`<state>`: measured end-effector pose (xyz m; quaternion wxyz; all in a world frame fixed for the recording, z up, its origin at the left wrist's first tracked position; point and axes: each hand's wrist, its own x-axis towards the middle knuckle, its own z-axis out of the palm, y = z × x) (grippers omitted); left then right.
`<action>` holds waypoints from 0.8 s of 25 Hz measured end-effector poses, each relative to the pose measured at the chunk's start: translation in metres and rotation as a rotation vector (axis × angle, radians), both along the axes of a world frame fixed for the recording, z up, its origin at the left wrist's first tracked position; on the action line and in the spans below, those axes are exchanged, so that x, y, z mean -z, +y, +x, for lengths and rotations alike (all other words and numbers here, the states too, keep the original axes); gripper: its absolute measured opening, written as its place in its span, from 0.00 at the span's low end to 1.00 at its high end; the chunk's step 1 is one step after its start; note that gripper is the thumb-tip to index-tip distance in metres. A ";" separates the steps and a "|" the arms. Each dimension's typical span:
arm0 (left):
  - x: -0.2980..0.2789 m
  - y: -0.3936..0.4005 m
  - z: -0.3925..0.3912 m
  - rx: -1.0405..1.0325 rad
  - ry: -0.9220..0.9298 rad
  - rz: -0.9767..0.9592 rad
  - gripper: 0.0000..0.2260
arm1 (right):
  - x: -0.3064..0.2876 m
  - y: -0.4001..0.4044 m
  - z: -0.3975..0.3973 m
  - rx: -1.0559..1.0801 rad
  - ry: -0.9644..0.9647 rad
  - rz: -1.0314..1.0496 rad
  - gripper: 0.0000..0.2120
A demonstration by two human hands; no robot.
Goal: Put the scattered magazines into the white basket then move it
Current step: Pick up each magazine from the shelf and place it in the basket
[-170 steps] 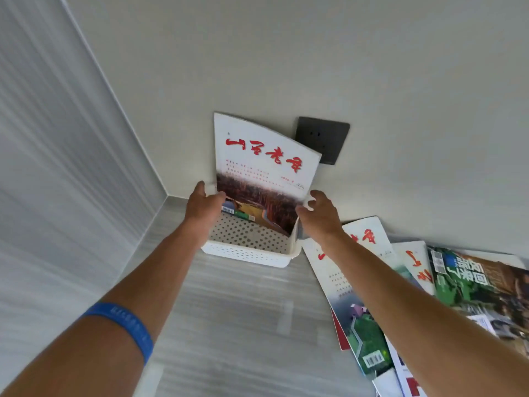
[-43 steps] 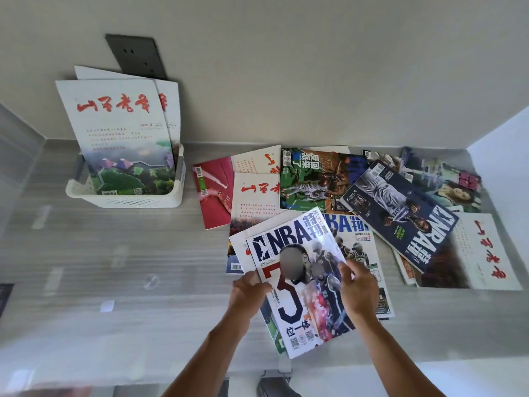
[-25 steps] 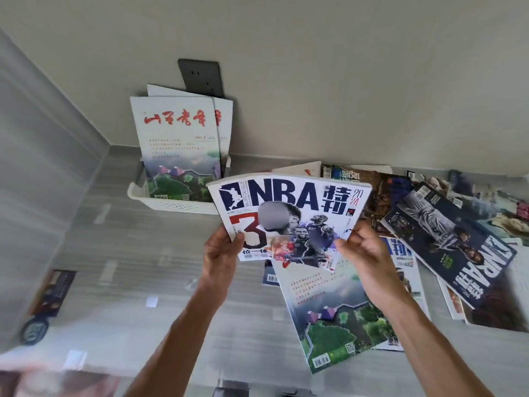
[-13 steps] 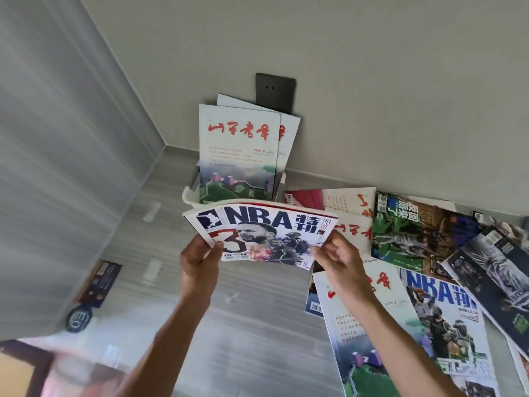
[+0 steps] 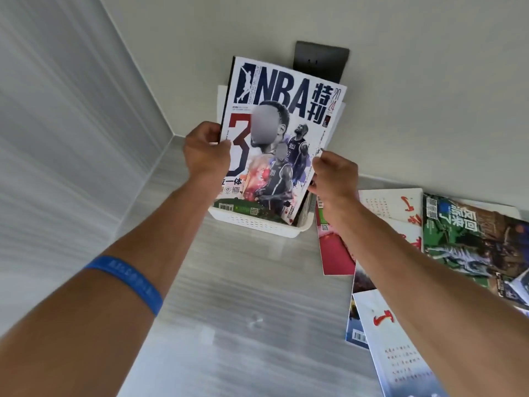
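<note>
The left hand [image 5: 206, 151] pinches the left edge of the NBA magazine [image 5: 279, 144], thumb on the cover and fingers curled behind. The right hand [image 5: 333, 174] grips the right edge, its fingers bent round the page edge; the fingertips themselves are hidden behind the paper. Between them the magazine stands upright with its lower end inside the white basket [image 5: 257, 223], in front of other magazines already standing there.

The cover is glossy and white, with heavy navy letters across the top, a large dark red "3" and painted basketball players in dark jerseys. Its spine is thin and dark.

The basket is a low rectangular plastic tray with rounded corners and rows of small holes in its wall. It sits on a grey, streaked surface [image 5: 252, 296] against a matte pale wall, under a dark rectangular socket plate [image 5: 320, 63]. A blue rubbery wristband [image 5: 126, 282] circles the left forearm. To the right, flat glossy magazines overlap: a red one [image 5: 335, 253], a green one [image 5: 469, 247], and white ones with red script.
</note>
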<state>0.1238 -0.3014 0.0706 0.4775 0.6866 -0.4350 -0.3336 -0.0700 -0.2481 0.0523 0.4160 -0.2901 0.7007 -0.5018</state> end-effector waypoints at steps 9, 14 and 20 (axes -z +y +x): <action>0.053 0.031 0.002 -0.001 -0.166 0.094 0.18 | 0.023 0.017 -0.015 -0.069 0.003 0.096 0.12; 0.076 0.206 -0.086 0.284 0.002 0.096 0.20 | 0.058 0.152 -0.077 -0.090 0.098 0.191 0.11; 0.107 0.326 -0.173 0.711 -0.252 0.458 0.23 | 0.075 0.281 -0.175 -0.192 0.415 0.432 0.12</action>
